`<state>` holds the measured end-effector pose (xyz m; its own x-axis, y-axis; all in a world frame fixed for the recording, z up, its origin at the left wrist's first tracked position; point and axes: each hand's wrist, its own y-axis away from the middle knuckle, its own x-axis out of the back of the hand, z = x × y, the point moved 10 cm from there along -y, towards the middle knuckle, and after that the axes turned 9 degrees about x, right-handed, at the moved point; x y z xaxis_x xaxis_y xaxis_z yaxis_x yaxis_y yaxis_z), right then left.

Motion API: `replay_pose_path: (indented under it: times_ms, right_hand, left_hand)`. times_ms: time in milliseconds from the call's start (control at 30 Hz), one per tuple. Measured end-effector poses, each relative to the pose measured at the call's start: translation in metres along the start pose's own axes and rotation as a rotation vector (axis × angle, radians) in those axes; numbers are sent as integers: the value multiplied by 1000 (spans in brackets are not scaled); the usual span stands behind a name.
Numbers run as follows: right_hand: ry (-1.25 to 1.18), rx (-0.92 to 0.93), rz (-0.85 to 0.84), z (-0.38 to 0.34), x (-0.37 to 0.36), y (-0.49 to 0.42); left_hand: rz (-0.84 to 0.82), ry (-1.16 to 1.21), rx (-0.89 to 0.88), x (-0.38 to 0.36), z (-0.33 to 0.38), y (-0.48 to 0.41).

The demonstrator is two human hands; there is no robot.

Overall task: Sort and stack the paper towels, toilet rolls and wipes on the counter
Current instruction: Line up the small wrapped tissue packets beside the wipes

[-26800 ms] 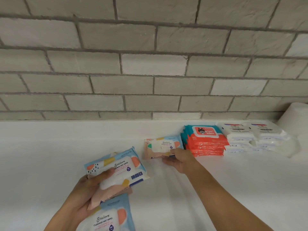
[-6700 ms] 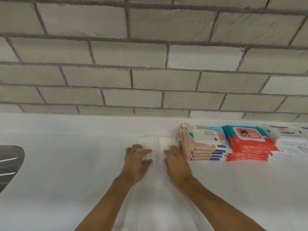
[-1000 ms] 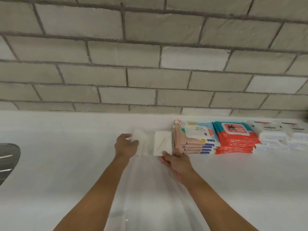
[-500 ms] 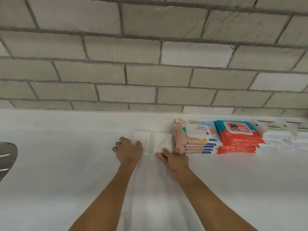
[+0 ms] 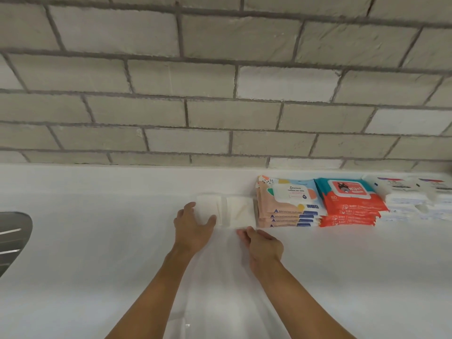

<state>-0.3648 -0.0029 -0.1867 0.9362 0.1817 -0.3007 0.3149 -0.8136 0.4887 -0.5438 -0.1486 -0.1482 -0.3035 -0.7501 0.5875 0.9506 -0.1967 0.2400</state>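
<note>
Tabletop [image 5: 97, 253]: white, running along a pale brick wall [image 5: 220, 94]. A steel sink [image 5: 12, 236] cuts into the left edge of the view.

Two small white packs lie flat, side by side and touching, at the back of the tabletop near the wall. We cannot tell whether they share one wrapper. The right pack [image 5: 241, 211] sits just beside the pastel wipes [image 5: 288, 204], a stack of flat packets with a white label on top. Hard against that stack on the right is the red wipes stack [image 5: 349, 201], teal-topped with a red flap. Further right are the white wipes [image 5: 403, 196], stacked in two low piles that run off the edge of the view.

Left grip [image 5: 193, 226]: spread, with the thumb out to the right and the fingers reaching forward. It rests over the near left corner of the left pack [image 5: 208, 207], with the thumb on the pack's front edge and the forefinger along its left side. We see no pinch.

Right grip [image 5: 263, 243]: loosely curled and holding nothing. Its fingertips [image 5: 242, 233] lie low on the tabletop, just in front of the right pack's near edge. We cannot tell whether they touch the pack.

Both forearms come in bare from the bottom of the view.
</note>
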Motion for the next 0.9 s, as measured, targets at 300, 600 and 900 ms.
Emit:
replay_pose_path:
  times_ms: [300,600,900]
  right_hand:
    - [60,3,-17,-4,-5,-11]
    - [98,-26,-256,-15,-5,5]
    - [547,220,-509,-52,16,72]
  left_hand:
    - [-35,-97,-54,-1,2,0]
    - [-11,10,-59,13,-1,14]
    - [-16,151,-207,58,1,101]
